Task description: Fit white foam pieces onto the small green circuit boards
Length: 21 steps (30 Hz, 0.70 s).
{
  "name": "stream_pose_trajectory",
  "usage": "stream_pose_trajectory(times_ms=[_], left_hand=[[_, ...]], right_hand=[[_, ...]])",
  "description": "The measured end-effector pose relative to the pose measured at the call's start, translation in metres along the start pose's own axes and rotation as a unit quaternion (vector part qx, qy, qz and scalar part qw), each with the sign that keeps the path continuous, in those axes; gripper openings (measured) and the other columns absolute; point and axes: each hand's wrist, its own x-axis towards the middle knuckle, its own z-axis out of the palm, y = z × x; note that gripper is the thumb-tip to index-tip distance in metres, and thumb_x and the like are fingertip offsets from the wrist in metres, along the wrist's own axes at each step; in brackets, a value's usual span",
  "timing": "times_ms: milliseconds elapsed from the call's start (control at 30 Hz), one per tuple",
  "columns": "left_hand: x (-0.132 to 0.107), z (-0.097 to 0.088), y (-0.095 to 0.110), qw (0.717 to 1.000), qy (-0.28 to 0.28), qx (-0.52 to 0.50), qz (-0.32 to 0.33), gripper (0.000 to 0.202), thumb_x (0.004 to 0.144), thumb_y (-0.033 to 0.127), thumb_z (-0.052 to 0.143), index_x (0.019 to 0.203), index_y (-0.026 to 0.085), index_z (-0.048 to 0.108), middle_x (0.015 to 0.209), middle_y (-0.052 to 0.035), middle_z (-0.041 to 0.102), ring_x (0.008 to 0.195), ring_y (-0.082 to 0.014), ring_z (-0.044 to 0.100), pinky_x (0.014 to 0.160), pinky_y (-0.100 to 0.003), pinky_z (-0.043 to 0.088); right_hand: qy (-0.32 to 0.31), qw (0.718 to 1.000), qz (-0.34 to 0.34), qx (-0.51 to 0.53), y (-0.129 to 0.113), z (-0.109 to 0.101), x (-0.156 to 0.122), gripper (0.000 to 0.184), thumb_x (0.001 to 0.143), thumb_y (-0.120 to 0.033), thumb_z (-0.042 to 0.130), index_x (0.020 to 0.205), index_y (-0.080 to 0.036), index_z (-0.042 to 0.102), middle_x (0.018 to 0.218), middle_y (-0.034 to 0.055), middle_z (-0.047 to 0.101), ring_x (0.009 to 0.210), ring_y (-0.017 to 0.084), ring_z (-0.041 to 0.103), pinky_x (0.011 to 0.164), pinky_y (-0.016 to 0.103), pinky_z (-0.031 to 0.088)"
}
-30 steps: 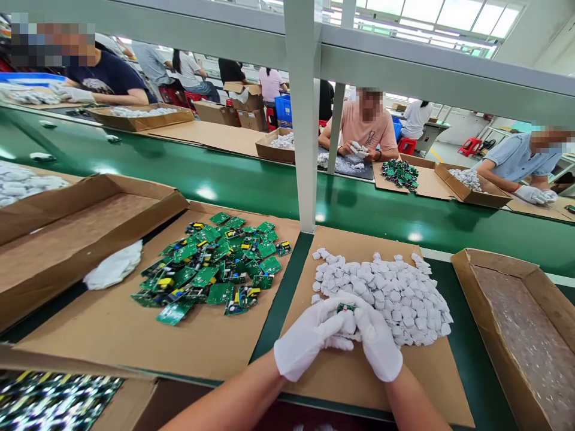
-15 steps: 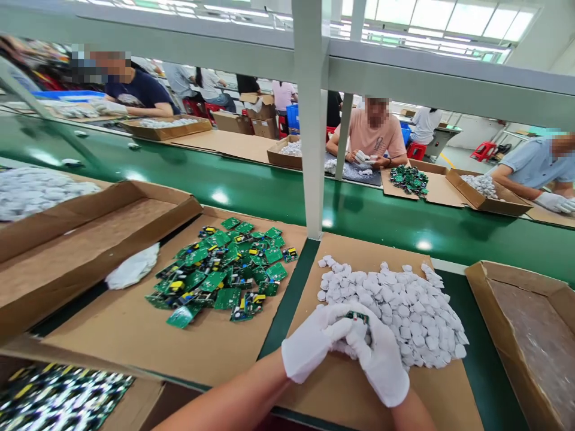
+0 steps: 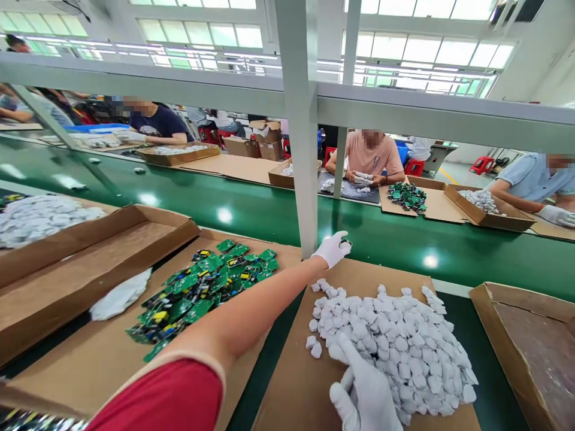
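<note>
My gloved left hand reaches far out over the near edge of the green belt. A small green circuit board shows at its fingertips, mostly hidden by the glove. My right hand, gloved in white too, is low over the near left edge of a heap of small white pieces. Its index finger points forward and the thumb stands apart, with nothing visible between them. To the left, under my outstretched arm, a pile of green circuit boards with yellow and black parts covers a cardboard sheet.
A white post rises close to my left hand. Along the green belt, co-workers sit on the far side. Cardboard trays stand left and right; a white cloth-like item lies beside the left one.
My hands were together over the white pieces, around a circuit board. Now the left has moved forward to the belt with the board, and the right has drawn apart, nearer to me.
</note>
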Motion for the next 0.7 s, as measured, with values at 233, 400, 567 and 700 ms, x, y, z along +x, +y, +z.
stream_pose_trajectory(times_ms=[233, 400, 567, 700], left_hand=[[0.018, 0.007, -0.003, 0.979, 0.010, 0.203, 0.035, 0.038, 0.086, 0.033, 0.051, 0.120, 0.017, 0.050, 0.125, -0.0101, 0.051, 0.108, -0.0229, 0.053, 0.090, -0.045, 0.044], [-0.038, -0.038, -0.025, 0.945, -0.074, 0.310, 0.070, 0.031, 0.082, 0.036, 0.051, 0.111, 0.030, 0.062, 0.114, -0.0008, 0.063, 0.104, -0.0188, 0.056, 0.094, -0.028, 0.038], [-0.084, -0.101, -0.056, 0.909, -0.070, 0.411, 0.017, 0.030, 0.081, 0.039, 0.047, 0.095, 0.024, 0.069, 0.105, -0.0084, 0.066, 0.103, -0.0260, 0.056, 0.090, -0.036, 0.037], [-0.088, -0.109, -0.070, 0.885, -0.088, 0.457, 0.008, 0.028, 0.072, 0.041, 0.058, 0.089, 0.021, 0.070, 0.104, -0.0127, 0.066, 0.109, -0.0303, 0.050, 0.093, -0.043, 0.032]], right_hand=[[0.002, 0.997, -0.033, -0.063, 0.009, -0.005, 0.004, 0.042, 0.085, -0.034, 0.043, 0.122, -0.018, 0.055, 0.059, -0.0002, 0.062, 0.051, 0.015, 0.061, 0.059, 0.026, 0.050], [-0.012, 0.994, -0.064, -0.083, 0.005, -0.003, 0.003, 0.040, 0.085, -0.032, 0.044, 0.122, -0.023, 0.055, 0.057, -0.0005, 0.062, 0.051, 0.017, 0.060, 0.053, 0.027, 0.047], [-0.080, 0.983, -0.115, -0.121, 0.004, 0.000, 0.005, 0.037, 0.084, -0.030, 0.044, 0.118, -0.024, 0.057, 0.074, 0.0039, 0.069, 0.056, 0.018, 0.062, 0.053, 0.028, 0.045], [-0.120, 0.971, -0.147, -0.145, 0.002, -0.001, 0.005, 0.034, 0.085, -0.026, 0.043, 0.115, -0.022, 0.058, 0.079, 0.0043, 0.070, 0.061, 0.017, 0.064, 0.055, 0.025, 0.044]])
